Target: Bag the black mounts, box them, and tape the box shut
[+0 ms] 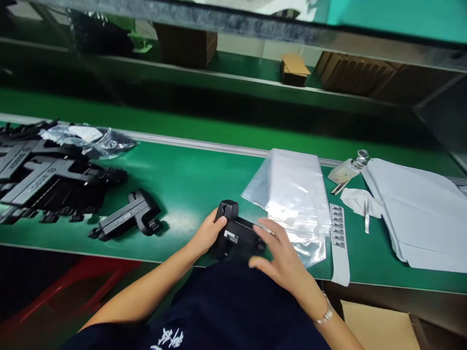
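A black plastic device (244, 238) with a small white label is held close to my body at the bench's front edge. My left hand (208, 233) grips its left end, thumb on top. Over its right end hovers my right hand (279, 253), fingers spread; whether a fingertip touches the device I cannot tell. To the left, a similar black T-shaped device (127, 216) with pale lettering lies on the green bench. Right of my hands lie clear plastic bags (297, 194) and a strip of dark-printed labels (338, 233).
Several similar devices (47, 175) are heaped at the far left beside a crumpled plastic bag (91, 138). A bottle (348, 167), tweezers (367, 218) and white sheets (419, 214) lie at right. Cardboard stacks (295, 70) stand on the shelf; a red stool (73, 282) is below.
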The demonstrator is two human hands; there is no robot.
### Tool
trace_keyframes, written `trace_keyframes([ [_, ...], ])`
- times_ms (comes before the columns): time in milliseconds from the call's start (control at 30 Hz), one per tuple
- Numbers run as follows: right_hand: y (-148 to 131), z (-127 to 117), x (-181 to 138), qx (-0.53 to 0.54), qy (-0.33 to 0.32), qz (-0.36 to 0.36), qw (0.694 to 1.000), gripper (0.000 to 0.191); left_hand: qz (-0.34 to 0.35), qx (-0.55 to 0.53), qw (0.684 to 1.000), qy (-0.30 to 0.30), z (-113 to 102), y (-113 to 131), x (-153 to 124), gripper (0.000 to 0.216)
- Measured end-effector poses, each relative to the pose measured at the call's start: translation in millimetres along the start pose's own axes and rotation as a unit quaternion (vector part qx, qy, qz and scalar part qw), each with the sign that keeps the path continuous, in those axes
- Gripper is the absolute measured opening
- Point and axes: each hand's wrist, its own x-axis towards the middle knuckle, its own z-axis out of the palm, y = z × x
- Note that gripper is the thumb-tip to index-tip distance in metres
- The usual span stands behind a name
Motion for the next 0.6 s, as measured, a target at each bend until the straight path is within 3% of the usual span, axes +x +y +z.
trace_keyframes([
  [100, 12.2, -20.3, -21.2, 0.111, -0.011, 0.176, 0.978, 0.076, 0.070, 0.088, 0.988, -0.106, 21.7, 35.9, 19.2, 0.062],
  [167, 24.3, -26.6, -37.9, 0.157, -0.008, 0.242, 0.958, 0.064, 0.113, 0.144, 0.967, -0.179, 43.8, 56.5, 33.7, 0.056],
  [233, 35.3, -27.7, -58.6, 0.176, 0.039, 0.277, 0.944, 0.056, 0.161, 0.171, 0.944, -0.232, 63.5, 67.0, 53.9, 0.047],
  [367, 54.6, -27.1, -112.9, 0.232, 0.176, 0.328, 0.898, 0.052, 0.286, 0.298, 0.864, -0.287, 70.8, 57.6, 113.5, 0.028],
  [433, 64.2, -29.9, -139.0, 0.267, 0.223, 0.346, 0.872, 0.051, 0.304, 0.370, 0.821, -0.310, 64.2, 46.1, 141.2, 0.025],
  [500, 72.9, -34.6, -157.8, 0.294, 0.254, 0.358, 0.849, 0.051, 0.290, 0.391, 0.811, -0.324, 60.1, 37.0, 159.1, 0.025],
  [600, 82.3, -41.5, -169.4, 0.309, 0.277, 0.368, 0.832, 0.053, 0.270, 0.388, 0.823, -0.314, 63.3, 36.0, 168.7, 0.024],
])
